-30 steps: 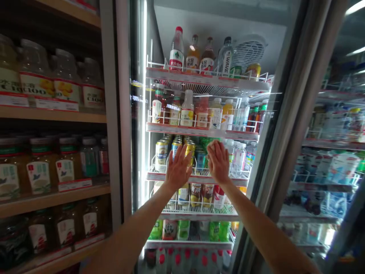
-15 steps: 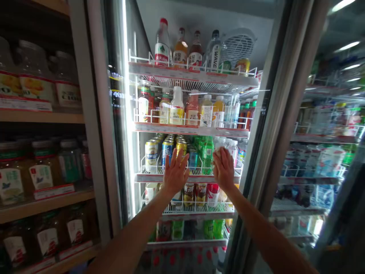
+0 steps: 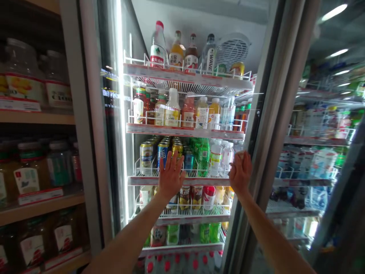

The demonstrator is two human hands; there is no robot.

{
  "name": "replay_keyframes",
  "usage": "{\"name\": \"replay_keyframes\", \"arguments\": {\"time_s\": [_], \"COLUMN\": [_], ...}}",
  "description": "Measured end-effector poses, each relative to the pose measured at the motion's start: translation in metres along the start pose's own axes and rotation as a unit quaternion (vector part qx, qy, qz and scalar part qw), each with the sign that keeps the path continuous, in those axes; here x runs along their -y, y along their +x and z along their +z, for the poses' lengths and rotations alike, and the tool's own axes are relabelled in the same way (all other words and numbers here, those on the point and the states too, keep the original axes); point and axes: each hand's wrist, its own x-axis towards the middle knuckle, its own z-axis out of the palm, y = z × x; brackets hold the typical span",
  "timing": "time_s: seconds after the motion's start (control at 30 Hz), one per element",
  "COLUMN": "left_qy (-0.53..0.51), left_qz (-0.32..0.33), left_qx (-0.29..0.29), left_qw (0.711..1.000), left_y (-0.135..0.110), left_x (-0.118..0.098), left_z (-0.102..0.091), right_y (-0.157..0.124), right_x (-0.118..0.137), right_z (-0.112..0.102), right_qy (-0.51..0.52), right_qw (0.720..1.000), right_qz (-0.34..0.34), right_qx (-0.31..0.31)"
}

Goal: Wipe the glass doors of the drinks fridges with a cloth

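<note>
A glass door stands before me, its metal frame (image 3: 281,99) running down the right side. My left hand (image 3: 171,175) is raised toward the glass with its fingers stretched out and spread, holding nothing, in line with the cans behind. Close to the right edge of the pane, my right hand (image 3: 243,173) is closed round a pale crumpled cloth (image 3: 236,158), most of it hidden by the fingers. Behind the glass, a blue can (image 3: 162,154), a green bottle (image 3: 204,158) and clear bottles (image 3: 216,158) stand on the middle shelf.
Wire-fronted shelves (image 3: 185,130) hold several drinks, and a round vent grille (image 3: 233,47) sits at the top back. To the left, wooden shelves (image 3: 42,118) carry large bottles. A second lit cooler (image 3: 313,140) is on the right, blurred.
My right hand has moved right with the cloth, from in front of the green bottle to the pane's right edge. The left hand stays nearly in place; the view has shifted slightly.
</note>
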Motion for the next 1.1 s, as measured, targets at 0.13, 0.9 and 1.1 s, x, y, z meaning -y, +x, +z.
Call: {"name": "replay_keyframes", "arguments": {"time_s": [0.13, 0.9, 1.1], "left_qy": [-0.012, -0.002, 0.020], "left_qz": [-0.011, -0.001, 0.004], "left_qx": [-0.001, -0.009, -0.005], "left_qw": [1.000, 1.000, 1.000], "left_y": [0.000, -0.004, -0.006], "left_x": [-0.003, -0.002, 0.000], "left_z": [0.002, 0.008, 0.009], "right_y": [-0.015, 0.047, 0.022], "right_x": [-0.011, 0.060, 0.096], "right_z": [-0.006, 0.027, 0.021], "right_qy": [-0.009, 0.050, 0.079], "right_qw": [1.000, 0.997, 0.985], "right_qz": [-0.001, 0.048, -0.133], "right_qx": [0.008, -0.044, 0.076]}}
